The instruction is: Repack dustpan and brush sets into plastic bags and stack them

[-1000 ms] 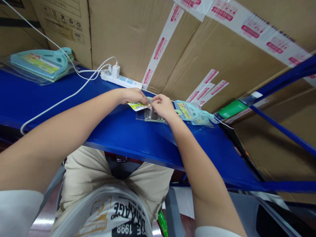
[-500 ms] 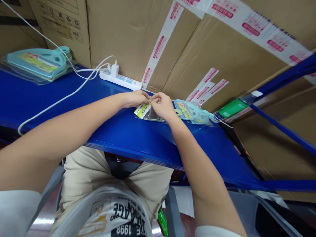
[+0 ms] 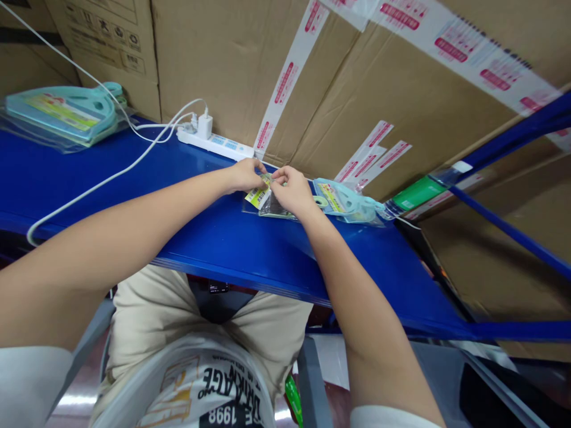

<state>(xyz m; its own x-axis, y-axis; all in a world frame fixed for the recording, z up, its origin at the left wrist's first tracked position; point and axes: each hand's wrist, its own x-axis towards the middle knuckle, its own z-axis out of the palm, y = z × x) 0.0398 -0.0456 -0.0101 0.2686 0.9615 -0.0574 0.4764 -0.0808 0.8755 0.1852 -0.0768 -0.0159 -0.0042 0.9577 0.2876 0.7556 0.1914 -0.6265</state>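
Note:
My left hand [image 3: 244, 175] and my right hand [image 3: 291, 190] meet over the blue shelf [image 3: 214, 238], fingers pinched together. Between them sits a small yellow-green label card [image 3: 259, 197], partly inside a clear plastic bag [image 3: 267, 207] that lies flat on the shelf. My left fingers pinch the card's top edge; my right fingers pinch the bag's opening. Just right of my right hand lies a pale blue plastic item with a label [image 3: 345, 202] in clear wrap.
A white power strip [image 3: 214, 142] with a plugged charger and white cables runs along the back left. A stack of bagged pale blue items [image 3: 62, 113] lies at far left. Taped cardboard boxes [image 3: 357, 77] wall the back. A green-labelled bag [image 3: 419, 193] lies at right.
The label card has tilted from lying flat to standing more upright and has gone further into the clear bag. Both hands have shifted slightly up and closer together.

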